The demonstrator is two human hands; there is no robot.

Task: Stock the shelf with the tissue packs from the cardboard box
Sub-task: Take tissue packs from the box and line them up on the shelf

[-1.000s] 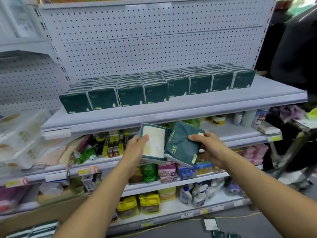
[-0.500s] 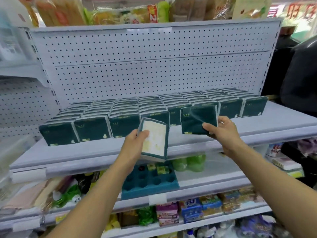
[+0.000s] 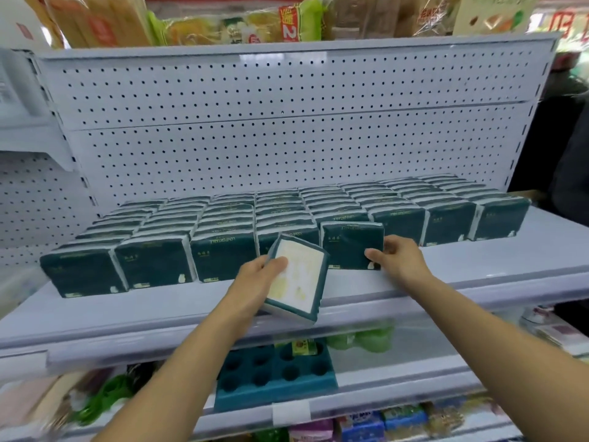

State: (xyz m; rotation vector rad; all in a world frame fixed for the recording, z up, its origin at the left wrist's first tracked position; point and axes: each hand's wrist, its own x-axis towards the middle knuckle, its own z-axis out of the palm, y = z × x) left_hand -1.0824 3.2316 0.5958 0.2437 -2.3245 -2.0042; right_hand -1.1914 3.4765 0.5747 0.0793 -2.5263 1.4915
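1. Here, a person's right hand [image 3: 400, 261] grips a dark green pack [image 3: 350, 245] by its right edge, thumb on the front face; the pack stands upright on the shelf [image 3: 478, 266], at the near end of a column of packs, right of centre.
2. The left hand [image 3: 255, 279] holds a second pack [image 3: 296, 279] tilted above the shelf's near edge, thumb pressed on its pale cream face, fingers hidden behind it.
3. That second pack hangs just left of the standing one and partly covers the row [image 3: 223, 240] behind it; whether the two packs touch cannot be told.
4. Stocked packs fill the shelf in columns running from the front line back to the white pegboard [image 3: 255, 148], with the front line curving from near left to far right.
5. A bare strip of shelf lies between the front packs and the near edge.
6. Below, a teal tray [image 3: 274, 381] with round holes sits on the next shelf down, green items just beyond it.
7. Bagged goods [image 3: 223, 23] crowd the top shelf above the pegboard.
8. The cardboard box is out of view.
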